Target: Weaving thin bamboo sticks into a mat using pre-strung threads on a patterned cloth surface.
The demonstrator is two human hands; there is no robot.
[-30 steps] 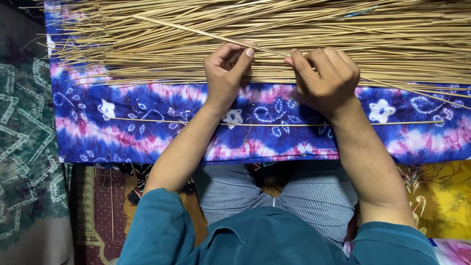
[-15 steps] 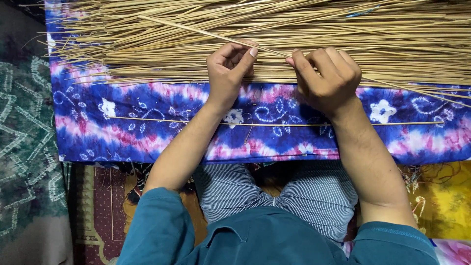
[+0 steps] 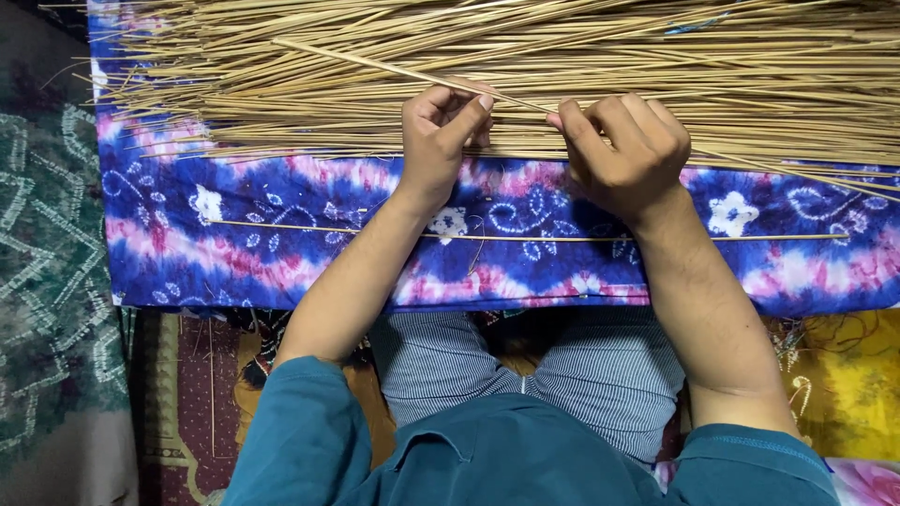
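Observation:
A thick layer of thin straw-coloured sticks (image 3: 731, 66) lies across the top of a blue, purple and pink tie-dye cloth (image 3: 253, 244). My left hand (image 3: 441, 131) and my right hand (image 3: 628, 150) rest at the near edge of the pile, fingers curled. Both pinch one long stick (image 3: 375, 66) that slants up to the left over the others. Another single stick (image 3: 281, 228) lies alone across the cloth, passing under my forearms.
A dark green patterned fabric (image 3: 47, 281) lies at the left. Yellow cloth (image 3: 844, 375) shows at the lower right and a maroon patterned mat (image 3: 187, 412) at the lower left. My striped trousers and teal sleeves fill the bottom centre.

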